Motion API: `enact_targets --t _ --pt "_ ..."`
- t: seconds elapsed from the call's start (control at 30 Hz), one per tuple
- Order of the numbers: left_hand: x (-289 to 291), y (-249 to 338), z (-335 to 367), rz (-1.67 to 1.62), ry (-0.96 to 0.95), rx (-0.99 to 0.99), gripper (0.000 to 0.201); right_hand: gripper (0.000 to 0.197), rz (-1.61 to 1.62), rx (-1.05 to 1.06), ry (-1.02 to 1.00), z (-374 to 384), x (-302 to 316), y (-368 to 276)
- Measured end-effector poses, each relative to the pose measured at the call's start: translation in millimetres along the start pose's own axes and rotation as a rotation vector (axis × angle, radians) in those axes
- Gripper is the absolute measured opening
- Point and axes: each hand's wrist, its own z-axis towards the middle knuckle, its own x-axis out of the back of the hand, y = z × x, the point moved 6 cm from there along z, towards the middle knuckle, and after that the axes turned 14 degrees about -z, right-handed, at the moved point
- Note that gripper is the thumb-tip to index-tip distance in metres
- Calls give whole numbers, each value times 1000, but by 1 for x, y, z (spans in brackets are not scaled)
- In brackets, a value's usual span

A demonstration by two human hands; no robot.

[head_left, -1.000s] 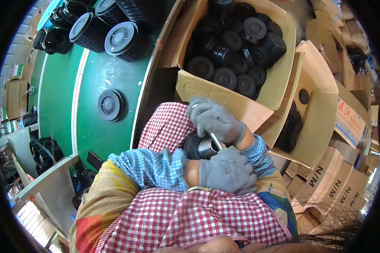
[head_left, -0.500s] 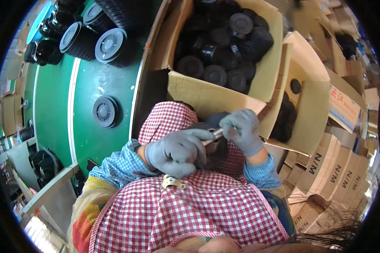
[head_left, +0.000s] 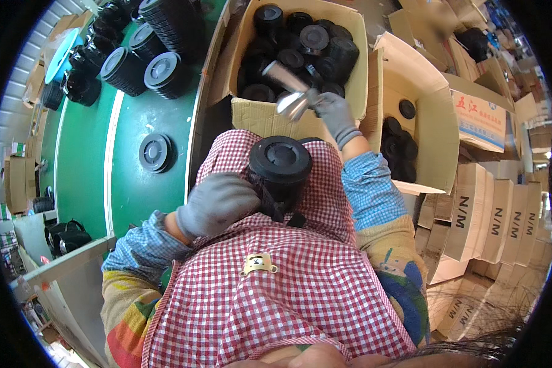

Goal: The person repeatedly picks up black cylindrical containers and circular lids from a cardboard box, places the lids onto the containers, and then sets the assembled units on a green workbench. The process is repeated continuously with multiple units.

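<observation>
A black round-topped piece [head_left: 281, 159] stands on my lap, between the knees of a red-and-white checked apron [head_left: 276, 270]. Beside its left side, my gloved left hand [head_left: 221, 199] is closed, and its fingertips disappear against dark material, so what they hold is hidden. My gloved right hand [head_left: 334, 113] is raised over the near edge of a cardboard box [head_left: 300, 122]. It grips a shiny, silvery tool [head_left: 288, 80], smeared by motion, that points up and left over several black cylindrical pieces [head_left: 314, 38] in the box.
On the left, a green table [head_left: 129, 190] carries a black disc [head_left: 156, 153] and stacks of ribbed black pieces [head_left: 163, 73]. A second open carton [head_left: 432, 129] with black parts stands at right. More cartons [head_left: 472, 214] are piled beyond it.
My hands have parted. The right one has swung up and away with the tool, while the left has shifted left and slightly down. The black piece on my lap now shows plainly.
</observation>
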Motion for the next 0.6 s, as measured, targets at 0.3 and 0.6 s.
enact_targets --t 0.3,0.6 --pt "-131 -15 17 552 -512 -245 39 49 364 -448 301 -95 61 20" --pt "-2 -11 18 328 -93 226 28 29 368 -392 160 -88 55 26"
